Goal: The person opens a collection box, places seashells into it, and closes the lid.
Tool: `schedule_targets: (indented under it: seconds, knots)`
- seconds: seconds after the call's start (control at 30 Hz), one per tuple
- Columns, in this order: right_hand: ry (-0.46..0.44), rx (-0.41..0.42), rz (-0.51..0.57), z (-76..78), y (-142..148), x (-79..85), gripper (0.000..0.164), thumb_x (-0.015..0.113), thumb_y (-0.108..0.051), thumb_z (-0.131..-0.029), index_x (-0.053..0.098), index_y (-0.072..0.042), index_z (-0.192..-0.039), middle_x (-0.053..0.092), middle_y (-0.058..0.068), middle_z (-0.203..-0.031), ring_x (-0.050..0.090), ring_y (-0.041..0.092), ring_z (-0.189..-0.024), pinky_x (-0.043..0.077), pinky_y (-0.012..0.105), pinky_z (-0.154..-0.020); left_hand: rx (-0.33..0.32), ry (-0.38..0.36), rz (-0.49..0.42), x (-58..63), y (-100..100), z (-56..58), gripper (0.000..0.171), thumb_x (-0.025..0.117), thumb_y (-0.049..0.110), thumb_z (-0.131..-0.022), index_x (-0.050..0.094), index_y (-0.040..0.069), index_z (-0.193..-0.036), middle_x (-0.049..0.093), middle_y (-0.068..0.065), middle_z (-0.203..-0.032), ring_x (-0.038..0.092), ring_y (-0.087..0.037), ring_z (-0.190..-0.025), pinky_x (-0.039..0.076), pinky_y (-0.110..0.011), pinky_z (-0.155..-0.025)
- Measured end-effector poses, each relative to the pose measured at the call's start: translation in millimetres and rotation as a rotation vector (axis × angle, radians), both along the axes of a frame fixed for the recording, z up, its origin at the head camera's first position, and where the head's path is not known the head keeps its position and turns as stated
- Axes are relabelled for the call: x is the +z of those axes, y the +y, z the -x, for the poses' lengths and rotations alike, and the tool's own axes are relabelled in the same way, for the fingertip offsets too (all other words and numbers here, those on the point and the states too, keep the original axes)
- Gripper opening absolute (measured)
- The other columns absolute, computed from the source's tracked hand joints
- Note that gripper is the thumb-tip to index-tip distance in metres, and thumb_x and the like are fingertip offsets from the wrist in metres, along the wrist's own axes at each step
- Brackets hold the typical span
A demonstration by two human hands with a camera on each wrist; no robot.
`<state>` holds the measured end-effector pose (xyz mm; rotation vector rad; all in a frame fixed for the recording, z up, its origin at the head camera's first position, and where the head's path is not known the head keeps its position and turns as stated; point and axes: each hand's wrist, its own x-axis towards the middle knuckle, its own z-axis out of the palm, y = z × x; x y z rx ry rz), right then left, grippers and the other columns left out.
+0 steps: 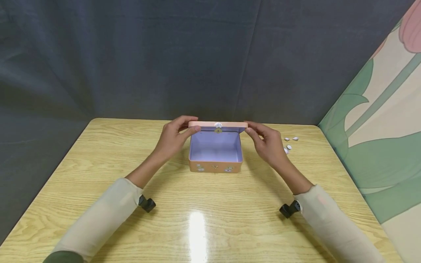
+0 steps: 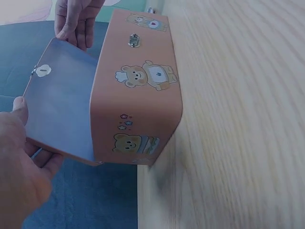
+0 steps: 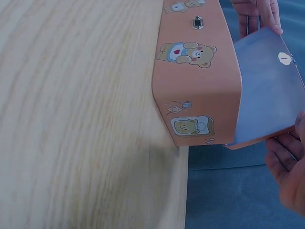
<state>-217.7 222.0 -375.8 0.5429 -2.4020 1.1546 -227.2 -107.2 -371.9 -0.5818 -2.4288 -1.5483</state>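
Observation:
An orange tin box [image 1: 204, 167] with a pale lilac inside stands near the back of the table, its hinged lid [image 1: 204, 124] raised. Teddy bear pictures decorate its outer walls, and a small metal catch [image 2: 134, 40] sits on the front wall. My left hand [image 1: 174, 137] holds the lid's left corner, thumb on the front edge and fingers behind. At the opposite corner my right hand [image 1: 268, 143] pinches the lid between thumb and fingers. A clasp plate [image 3: 284, 58] shows on the lid's inner face. Nothing is visible inside the box.
Several small white pieces [image 1: 289, 147] lie on the wooden table [image 1: 164, 219] beyond my right hand; their kind cannot be made out. A dark curtain [image 1: 164, 62] hangs behind the table. A flower-patterned panel [image 1: 388, 153] borders the right side.

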Motion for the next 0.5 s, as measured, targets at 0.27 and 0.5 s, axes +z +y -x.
schedule_targets:
  seconds: [0.27, 0.5]
  knots:
    - [-0.013, -0.069, 0.020, 4.9, 0.5, 5.6, 0.029, 0.070, -0.012, -0.113, 0.079, 0.005, -0.135, 0.082, 0.026, -0.127, 0.081, 0.044, -0.119, 0.064, 0.021, -0.097, 0.057, -0.024, -0.043, 2.8, 3.6, 6.0, 0.036, 0.076, 0.027, -0.110, 0.077, 0.007, -0.139, 0.081, -0.014, -0.123, 0.076, -0.029, -0.109, 0.061, -0.025, -0.090]
    - [-0.033, -0.096, 0.037, 8.3, -0.9, 8.7, 0.031, 0.069, -0.016, -0.114, 0.079, 0.004, -0.135, 0.083, 0.025, -0.125, 0.080, 0.041, -0.112, 0.046, 0.000, -0.087, 0.078, -0.009, -0.079, 5.5, 3.8, 10.6, 0.032, 0.075, 0.022, -0.110, 0.079, 0.003, -0.136, 0.082, -0.017, -0.122, 0.070, -0.027, -0.100, 0.052, -0.017, -0.080]
